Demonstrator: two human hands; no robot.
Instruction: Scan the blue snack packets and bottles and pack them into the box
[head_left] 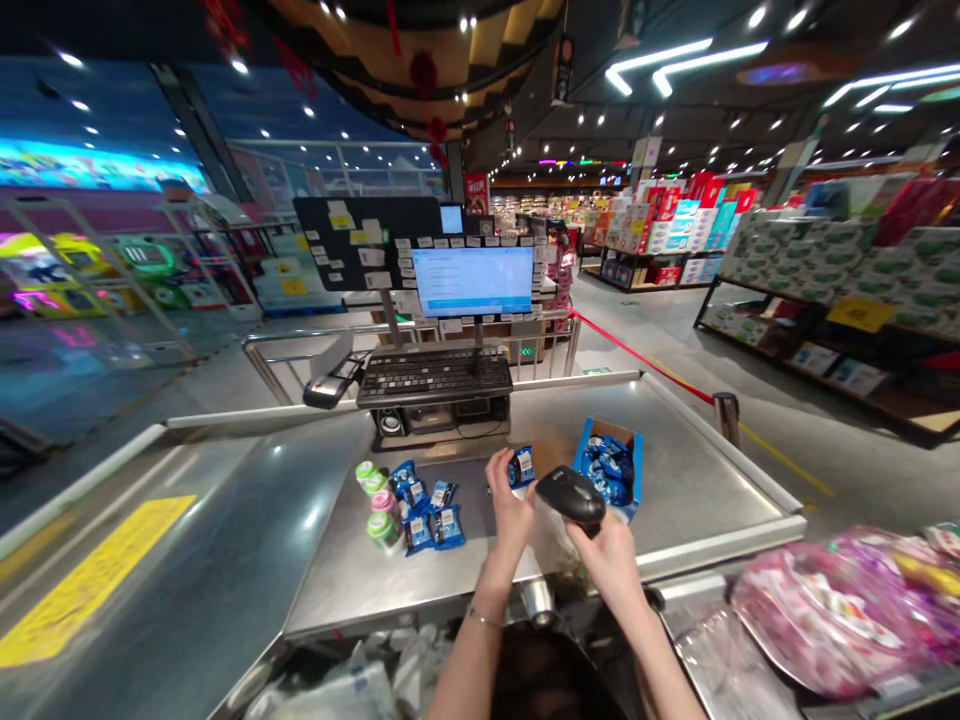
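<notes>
Two bare hands reach out ahead of me over the counter (330,595), both of them occupied. My left hand (510,515) grasps a blue packet (523,466) between fingers and thumb, its white label facing me. My right hand (609,555) is wrapped around the handle of a black scanner (571,494), whose head points left toward the packet. That head sits just beside the left thumb; I cannot tell whether they touch.

Just beyond the right hand and a little to its right, I see an open blue box (637,468) with similar wrappers (606,462) heaped inside. To the left of the left hand, a cluster of loose packets (427,515) lies flat, and past them stand green and pink bottles (383,504). Farther out from both hands I have the keyboard (435,376), with the lit monitor (472,280) behind it. Between my forearms, at the near edge, sits a metal cup (538,600). Well to the right of the right hand lies a pink bag (832,610).
</notes>
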